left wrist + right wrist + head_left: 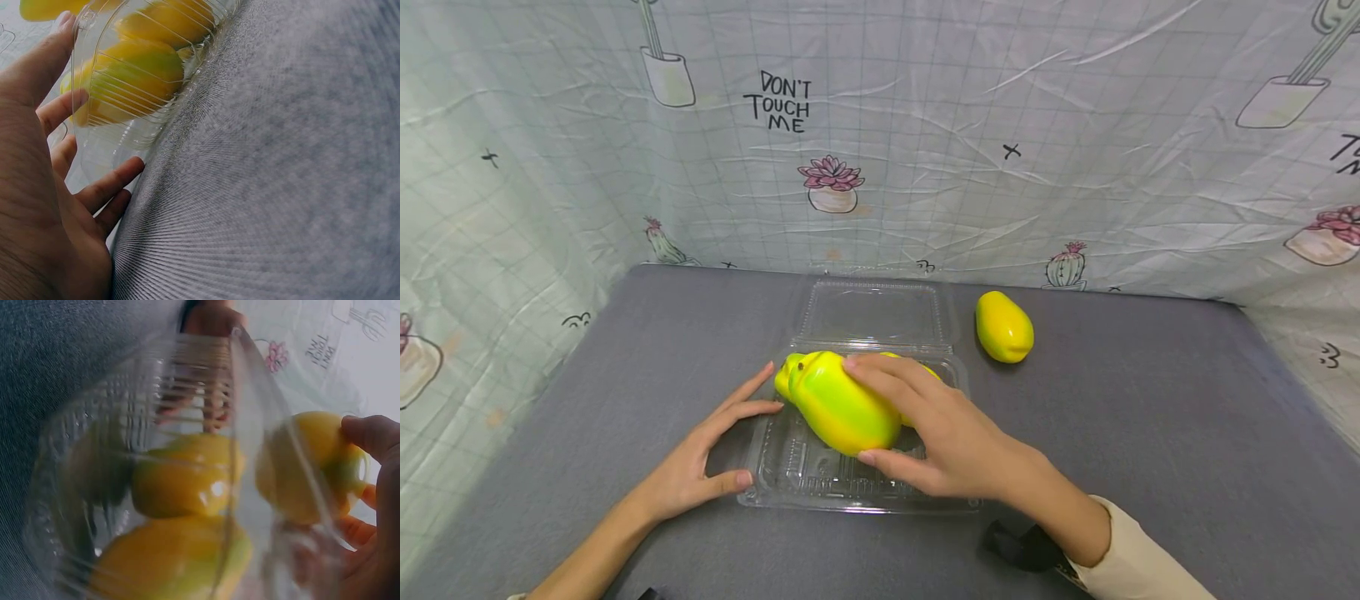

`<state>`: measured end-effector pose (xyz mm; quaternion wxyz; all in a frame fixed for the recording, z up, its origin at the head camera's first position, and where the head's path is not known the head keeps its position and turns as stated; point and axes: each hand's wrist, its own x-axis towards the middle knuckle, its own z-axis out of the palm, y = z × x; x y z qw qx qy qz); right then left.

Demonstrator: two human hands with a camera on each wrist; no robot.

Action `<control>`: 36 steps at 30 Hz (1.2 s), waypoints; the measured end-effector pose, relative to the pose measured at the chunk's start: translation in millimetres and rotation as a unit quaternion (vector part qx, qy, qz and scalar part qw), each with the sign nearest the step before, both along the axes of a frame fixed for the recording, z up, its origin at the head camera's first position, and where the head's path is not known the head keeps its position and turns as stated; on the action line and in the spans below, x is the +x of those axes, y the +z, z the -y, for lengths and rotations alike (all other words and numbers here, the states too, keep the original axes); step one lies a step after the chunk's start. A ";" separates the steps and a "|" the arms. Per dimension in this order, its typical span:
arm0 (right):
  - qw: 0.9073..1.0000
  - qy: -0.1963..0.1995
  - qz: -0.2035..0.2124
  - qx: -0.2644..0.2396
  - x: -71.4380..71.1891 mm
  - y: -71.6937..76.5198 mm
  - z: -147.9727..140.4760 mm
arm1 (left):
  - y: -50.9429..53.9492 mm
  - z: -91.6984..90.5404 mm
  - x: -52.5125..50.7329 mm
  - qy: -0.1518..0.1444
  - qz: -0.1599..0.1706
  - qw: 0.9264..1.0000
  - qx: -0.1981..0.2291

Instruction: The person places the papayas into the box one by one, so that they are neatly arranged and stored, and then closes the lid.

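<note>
My right hand (951,433) grips a glossy yellow-green mango (846,404), thumb at the near side and fingers over the top. The mango is above a clear plastic clamshell box (857,505), whose lid is folded back behind it. Two more mangoes, a yellow-green one (140,78) and a yellower one (165,24), lie inside the box; in the head view the held mango and my right hand mostly hide them. At the box's left side my left hand (688,467) has its fingers spread, thumb tip by the near left edge.
One yellow mango (1004,327) lies on the grey tabletop, right of the lid (872,310). A patterned cloth (917,133) hangs behind and along the sides. A black object (1018,546) is beneath my right forearm.
</note>
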<state>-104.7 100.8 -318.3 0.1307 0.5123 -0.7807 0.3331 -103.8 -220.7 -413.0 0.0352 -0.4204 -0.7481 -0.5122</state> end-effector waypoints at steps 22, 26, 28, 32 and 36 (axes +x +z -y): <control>0.996 0.014 -0.003 0.084 -0.2 -28.6 22.5 | -1.6 1.8 -0.5 -0.009 0.005 1.000 0.000; 0.996 0.013 -0.001 0.092 0.1 -32.0 24.6 | -1.2 1.8 -0.1 -0.008 0.007 1.000 0.000; 0.995 0.012 0.006 0.096 0.6 -33.4 25.3 | -0.8 1.6 0.2 -0.008 0.009 1.000 0.001; 0.994 0.011 0.020 0.107 1.4 -35.9 27.0 | -0.5 1.2 0.4 -0.009 0.012 1.000 0.004; 0.993 0.010 0.031 0.115 1.9 -38.8 28.4 | -0.9 0.6 0.0 -0.012 0.009 1.000 0.008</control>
